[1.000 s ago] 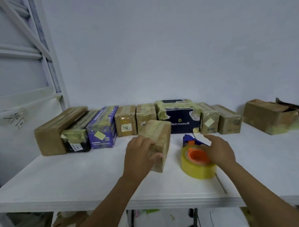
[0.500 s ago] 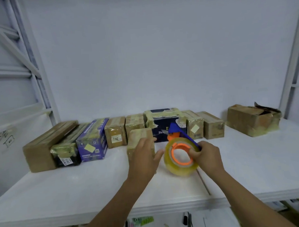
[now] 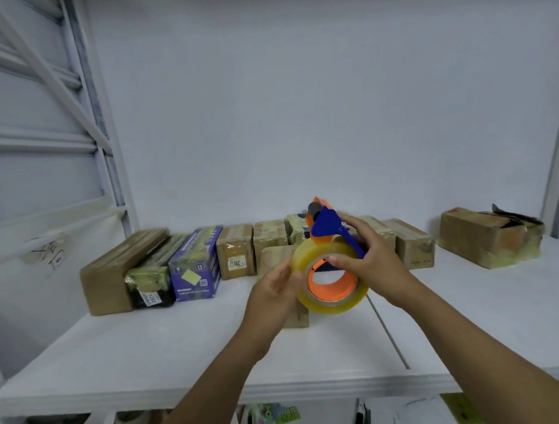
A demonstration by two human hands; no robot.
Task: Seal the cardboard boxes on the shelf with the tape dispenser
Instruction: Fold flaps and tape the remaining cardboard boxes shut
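Note:
My right hand (image 3: 372, 265) grips the blue and orange tape dispenser (image 3: 325, 229) and holds it up above the white shelf (image 3: 181, 350). Its big roll of clear yellowish tape (image 3: 333, 300) faces me. My left hand (image 3: 272, 295) touches the roll's left edge with its fingertips; whether it pinches the tape end I cannot tell. A small cardboard box (image 3: 297, 316) stands on the shelf behind my left hand, mostly hidden. A row of taped boxes (image 3: 235, 250) lines the back of the shelf.
A long brown box (image 3: 114, 273) ends the row at the left, beside a purple box (image 3: 195, 266). A larger torn cardboard box (image 3: 484, 236) sits at the far right. White shelf uprights (image 3: 108, 139) stand at both sides. A thin rod (image 3: 387, 332) lies on the shelf.
My right hand has lifted the dispenser off the shelf and tilted it upward. My left hand left the small box and came to the tape roll.

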